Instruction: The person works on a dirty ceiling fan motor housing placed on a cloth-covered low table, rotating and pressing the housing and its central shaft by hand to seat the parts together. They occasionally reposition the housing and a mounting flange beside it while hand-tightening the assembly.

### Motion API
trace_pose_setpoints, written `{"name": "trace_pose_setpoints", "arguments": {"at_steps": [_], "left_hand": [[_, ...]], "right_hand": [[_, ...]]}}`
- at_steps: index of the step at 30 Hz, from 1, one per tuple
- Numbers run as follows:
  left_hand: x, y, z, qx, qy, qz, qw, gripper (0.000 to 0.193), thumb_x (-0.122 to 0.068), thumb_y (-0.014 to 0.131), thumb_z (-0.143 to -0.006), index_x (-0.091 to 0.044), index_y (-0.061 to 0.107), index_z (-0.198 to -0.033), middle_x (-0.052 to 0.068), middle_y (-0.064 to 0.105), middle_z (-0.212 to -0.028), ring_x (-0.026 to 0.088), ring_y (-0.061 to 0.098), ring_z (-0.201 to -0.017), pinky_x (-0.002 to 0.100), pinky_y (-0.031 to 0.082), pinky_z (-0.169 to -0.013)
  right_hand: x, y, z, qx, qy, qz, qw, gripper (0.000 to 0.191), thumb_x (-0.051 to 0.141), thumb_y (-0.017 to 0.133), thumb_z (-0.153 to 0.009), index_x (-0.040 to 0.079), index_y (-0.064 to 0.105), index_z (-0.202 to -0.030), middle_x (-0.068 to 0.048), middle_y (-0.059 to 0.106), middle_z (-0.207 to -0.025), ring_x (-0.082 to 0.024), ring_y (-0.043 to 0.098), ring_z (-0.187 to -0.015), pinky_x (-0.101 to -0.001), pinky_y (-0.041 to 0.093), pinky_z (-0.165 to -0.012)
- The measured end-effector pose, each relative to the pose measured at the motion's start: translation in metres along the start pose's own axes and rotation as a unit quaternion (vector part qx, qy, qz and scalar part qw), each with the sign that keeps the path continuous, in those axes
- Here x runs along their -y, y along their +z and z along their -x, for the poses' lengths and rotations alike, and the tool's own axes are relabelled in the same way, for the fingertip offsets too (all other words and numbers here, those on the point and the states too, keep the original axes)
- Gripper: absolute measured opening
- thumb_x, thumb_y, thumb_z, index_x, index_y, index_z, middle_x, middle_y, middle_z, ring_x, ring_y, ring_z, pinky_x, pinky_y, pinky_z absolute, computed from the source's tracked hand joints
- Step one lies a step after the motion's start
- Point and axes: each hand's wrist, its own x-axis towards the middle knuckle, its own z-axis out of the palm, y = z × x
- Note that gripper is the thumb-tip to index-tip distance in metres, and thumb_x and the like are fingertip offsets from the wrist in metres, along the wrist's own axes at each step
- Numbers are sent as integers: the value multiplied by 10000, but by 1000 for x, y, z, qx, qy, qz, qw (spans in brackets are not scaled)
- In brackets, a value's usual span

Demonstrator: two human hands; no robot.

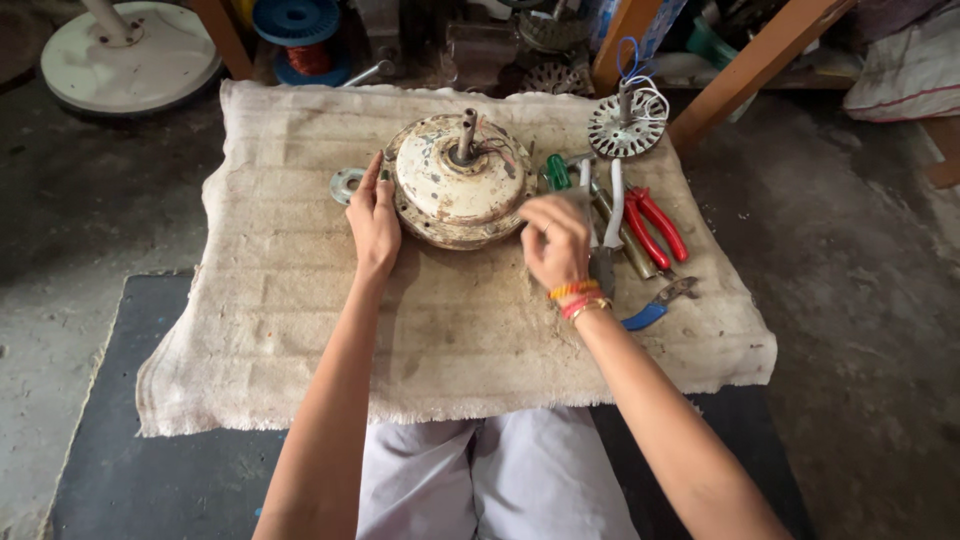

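Observation:
A round, worn cream-coloured fan motor housing (455, 190) with an upright shaft lies on a beige cloth (300, 330). My left hand (373, 215) rests flat against the housing's left side, fingers pointing up along its rim. My right hand (556, 240) is at the housing's right edge with fingers pinched together; what they pinch is too small to tell. Orange and red bangles circle the right wrist.
Right of the motor lie red-handled pliers (655, 225), a green-handled screwdriver (557, 172), a blue-handled tool (655, 305) and other metal tools. A wound stator with blue wire (627, 122) sits at the cloth's back right, a metal washer (346, 184) at left. A white disc (130, 55) and wire spool (300, 35) lie behind.

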Motion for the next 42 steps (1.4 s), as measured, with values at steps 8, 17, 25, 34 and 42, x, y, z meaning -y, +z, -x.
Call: {"name": "trace_pose_setpoints", "arguments": {"at_steps": [8,17,25,34,42], "left_hand": [[0,0,0,-7,87,38,995,466,-170,503,-1008,-69,576,-1457,225,732,-1153,181,652,-1043,313,497,-948],[-1,1,0,-5,95,49,994,462,-170,506,-997,-59,575,-1441,209,730,-1236,200,681,-1149,324,489,-1014],[2,2,0,-11,108,53,993,457,-163,508,-998,-34,579,-1430,222,697,-1296,221,669,-1185,334,482,-1023],[-9,-1,4,-10,62,21,998,472,-190,499,-991,-75,583,-1441,224,726,-1196,243,682,-1093,333,499,-981],[-3,1,2,-13,115,43,992,448,-174,502,-1003,-50,592,-1424,217,725,-1231,231,687,-1168,334,492,-1010]], "right_hand": [[-13,11,-1,-33,75,53,995,275,-69,619,-848,-7,765,-1072,-161,751,-1131,-324,693,-1077,-420,561,-986],[-14,11,16,14,-10,26,1000,245,-59,630,-854,43,776,-1023,-101,752,-1122,-280,719,-1088,-380,566,-1012],[-5,16,10,35,45,161,985,386,-82,635,-758,31,762,-1105,-130,742,-1204,-309,652,-1151,-402,529,-1011],[-13,29,-10,193,58,337,920,464,-151,675,-787,-30,683,-1235,-160,689,-1304,-243,616,-1119,-393,479,-1113],[9,17,14,198,130,243,941,644,-171,688,-734,10,668,-1351,-183,695,-1245,-257,606,-1016,-349,542,-905]]}}
